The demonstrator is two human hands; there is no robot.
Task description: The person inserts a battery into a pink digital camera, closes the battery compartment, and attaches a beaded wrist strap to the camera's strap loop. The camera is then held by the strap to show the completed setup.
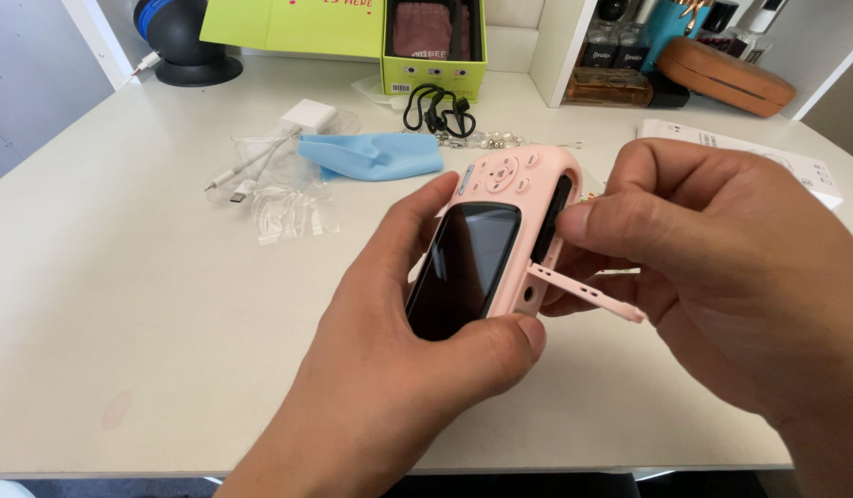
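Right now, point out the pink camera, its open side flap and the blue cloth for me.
pink camera [468, 263]: head view, on its dark rear screen.
open side flap [588, 295]: head view, middle of the hinged pink cover.
blue cloth [371, 154]: head view, centre of the folded fabric on the table.

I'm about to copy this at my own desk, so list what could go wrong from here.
1. The thin open flap on the pink camera sticks out by a narrow hinge; the right hand pressing beside it could bend or snap it.
2. The left hand grips the camera only at its edges above the table; it might slip and drop.
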